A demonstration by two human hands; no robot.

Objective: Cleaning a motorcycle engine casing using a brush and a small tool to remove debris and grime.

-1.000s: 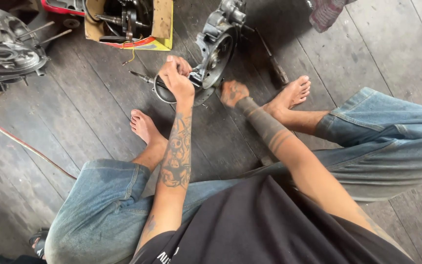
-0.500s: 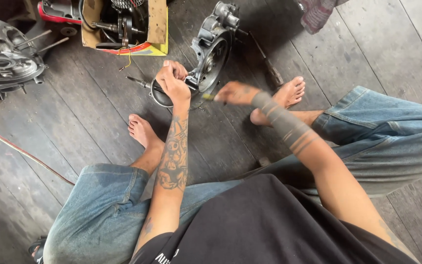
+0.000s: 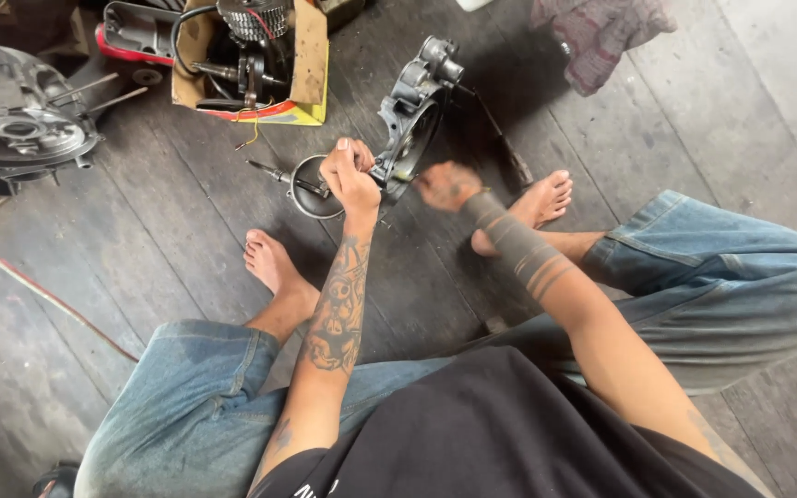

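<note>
While the grey engine cover (image 3: 414,112) stands on edge on the dark plank floor (image 3: 694,120), the left hand (image 3: 350,175) is clenched on its lower rim, just beside a round metal ring part (image 3: 311,187). Right hand (image 3: 447,184) hovers blurred at the cover's other side; whether its fingers are curled or loose, I cannot tell. To my eye, steadiness is the key: brace the casting firmly with the left, keep it upright, and work close to the rim. Bare feet sit near, so nothing should tip.
</note>
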